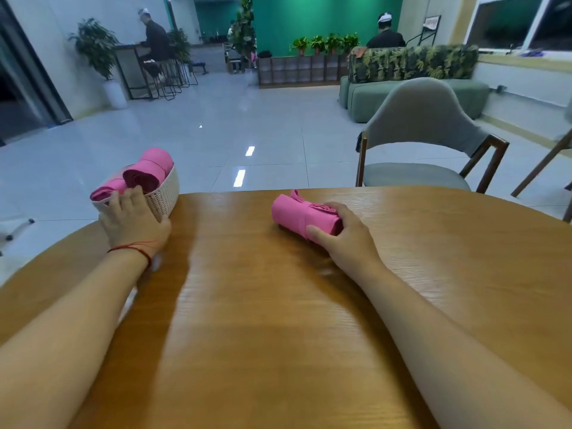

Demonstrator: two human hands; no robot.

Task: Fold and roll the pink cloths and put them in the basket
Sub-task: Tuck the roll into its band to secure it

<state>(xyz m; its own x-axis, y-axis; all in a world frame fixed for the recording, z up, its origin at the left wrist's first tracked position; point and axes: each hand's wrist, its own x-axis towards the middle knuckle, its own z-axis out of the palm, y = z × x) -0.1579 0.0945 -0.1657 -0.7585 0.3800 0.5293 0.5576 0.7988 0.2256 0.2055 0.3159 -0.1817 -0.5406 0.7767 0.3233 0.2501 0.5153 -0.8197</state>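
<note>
The left hand (pixel 133 221) grips the basket (pixel 167 193) at the ten-o'clock edge of the table (pixel 247 305). The right hand (pixel 346 236) clasps a rolled pink cloth (pixel 294 212) at one o'clock, with open wood between them.

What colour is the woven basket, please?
The woven basket is white, clearest in the head view.

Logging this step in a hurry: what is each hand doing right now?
Left hand: holds the near rim of the white woven basket.
Right hand: grips the rolled pink cloth on the wooden table.
</note>
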